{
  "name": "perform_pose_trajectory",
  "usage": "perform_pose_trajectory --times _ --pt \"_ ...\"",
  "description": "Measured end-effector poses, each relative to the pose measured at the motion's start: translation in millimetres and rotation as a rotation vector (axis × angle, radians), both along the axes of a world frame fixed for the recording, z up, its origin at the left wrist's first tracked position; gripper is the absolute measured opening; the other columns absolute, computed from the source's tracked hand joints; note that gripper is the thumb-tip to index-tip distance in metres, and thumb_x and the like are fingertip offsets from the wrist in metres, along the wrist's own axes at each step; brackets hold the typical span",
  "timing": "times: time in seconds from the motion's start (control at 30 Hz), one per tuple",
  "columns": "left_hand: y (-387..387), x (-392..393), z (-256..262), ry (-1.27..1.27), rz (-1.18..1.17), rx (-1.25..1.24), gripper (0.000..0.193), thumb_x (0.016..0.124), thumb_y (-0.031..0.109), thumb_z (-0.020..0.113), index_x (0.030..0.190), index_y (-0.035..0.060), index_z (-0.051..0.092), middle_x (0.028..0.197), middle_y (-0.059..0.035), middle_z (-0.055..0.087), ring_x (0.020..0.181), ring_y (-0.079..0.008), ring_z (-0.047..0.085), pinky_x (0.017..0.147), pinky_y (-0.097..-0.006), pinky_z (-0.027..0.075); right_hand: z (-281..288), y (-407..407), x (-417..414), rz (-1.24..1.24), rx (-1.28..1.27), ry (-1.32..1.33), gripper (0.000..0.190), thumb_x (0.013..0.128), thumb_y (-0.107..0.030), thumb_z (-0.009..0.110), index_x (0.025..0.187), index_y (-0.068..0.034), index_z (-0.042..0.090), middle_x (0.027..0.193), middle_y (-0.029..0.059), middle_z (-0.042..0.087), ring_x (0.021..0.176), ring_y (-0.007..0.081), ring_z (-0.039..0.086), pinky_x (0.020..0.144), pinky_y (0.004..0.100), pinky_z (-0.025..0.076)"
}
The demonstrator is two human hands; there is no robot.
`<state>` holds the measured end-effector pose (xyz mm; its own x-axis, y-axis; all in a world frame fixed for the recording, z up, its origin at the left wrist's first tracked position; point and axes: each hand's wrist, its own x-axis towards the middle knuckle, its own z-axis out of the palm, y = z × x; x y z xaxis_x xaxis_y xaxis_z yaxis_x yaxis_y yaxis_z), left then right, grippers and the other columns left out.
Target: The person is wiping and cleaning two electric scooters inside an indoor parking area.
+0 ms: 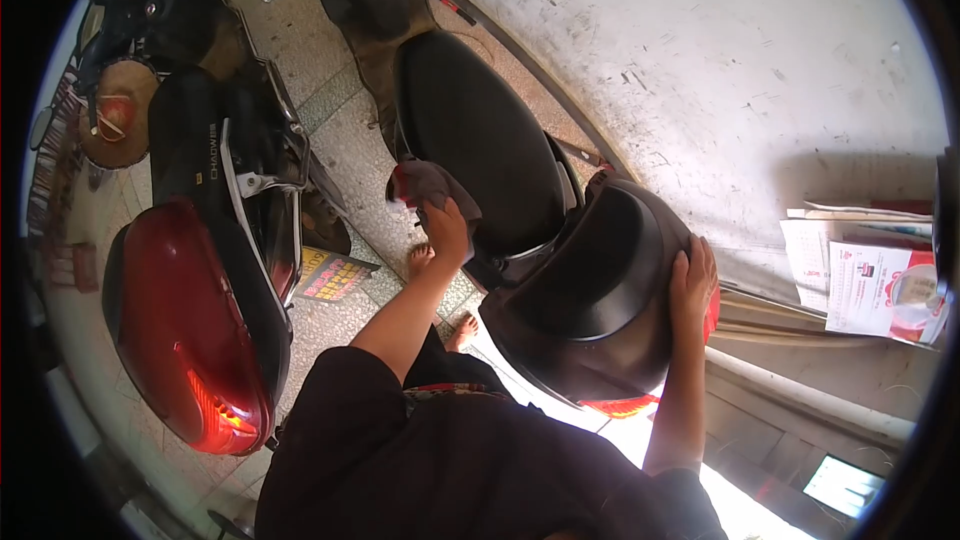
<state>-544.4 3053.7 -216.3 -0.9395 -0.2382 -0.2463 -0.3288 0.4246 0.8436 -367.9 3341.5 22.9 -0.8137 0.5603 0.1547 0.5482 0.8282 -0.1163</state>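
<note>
My left hand (448, 231) grips a dark, bunched cloth (450, 187) with a red patch, beside the left edge of a scooter's black seat (476, 127). Behind that seat sits a dark, dusty top box (592, 270) with a rounded, raised lid panel. Against the box's right side rests my right hand (691, 286), its fingers laid over the edge and nothing seen in the palm. Below the box shows a red and orange rear light (622, 407).
To the left stands another scooter with a red top box (191, 330) and metal rails. A straw hat (116, 116) hangs near it. A scuffed white wall (712, 52) rises at the right, with papers (870, 285) below. My bare feet stand on the speckled floor (337, 135) between the scooters.
</note>
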Motion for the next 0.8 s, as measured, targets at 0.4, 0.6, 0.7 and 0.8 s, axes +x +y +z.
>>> perform_pose_trajectory --times 0.4,0.6,0.7,0.8 --pt "-27.4 92.8 62.7 -0.289 -0.425 0.654 0.044 0.094 0.034 0.054 0.117 -0.0033 0.057 0.106 -0.0166 0.066 0.098 -0.0306 0.063 0.088 -0.0390 0.046 7.0 -8.1 -9.5 -0.142 -0.028 -0.016 0.047 0.092 -0.035 0.047 0.130 -0.007 0.053 0.138 0.0183 0.048 0.131 0.0338 0.040 0.109 0.0503 0.027" --pt "-60.1 113.5 -72.8 -0.513 -0.318 1.113 0.046 0.093 0.034 0.055 0.125 0.0008 0.056 0.111 -0.0092 0.065 0.102 -0.0180 0.061 0.090 -0.0329 0.046 19.1 -17.9 -18.3 -0.078 -0.067 -0.110 0.047 0.091 -0.035 0.048 0.129 -0.009 0.054 0.138 0.0149 0.049 0.132 0.0320 0.040 0.107 0.0517 0.029" --pt "-96.3 123.5 -139.4 -0.551 -0.277 0.767 0.053 0.092 0.046 0.051 0.115 -0.0004 0.063 0.114 -0.0108 0.067 0.105 -0.0218 0.062 0.094 -0.0370 0.045 16.5 -9.6 -3.5 -0.127 -0.051 -0.054 0.047 0.091 -0.035 0.046 0.130 -0.009 0.054 0.138 0.0146 0.049 0.132 0.0316 0.040 0.107 0.0510 0.029" --pt "-109.1 150.6 -87.9 -0.546 -0.011 1.063 0.045 0.093 0.039 0.053 0.111 -0.0011 0.064 0.111 -0.0136 0.067 0.102 -0.0256 0.064 0.090 -0.0387 0.050 8.4 -6.4 -4.8 -0.110 -0.047 -0.070 0.048 0.091 -0.036 0.045 0.130 -0.009 0.054 0.138 0.0141 0.049 0.132 0.0313 0.040 0.107 0.0513 0.029"
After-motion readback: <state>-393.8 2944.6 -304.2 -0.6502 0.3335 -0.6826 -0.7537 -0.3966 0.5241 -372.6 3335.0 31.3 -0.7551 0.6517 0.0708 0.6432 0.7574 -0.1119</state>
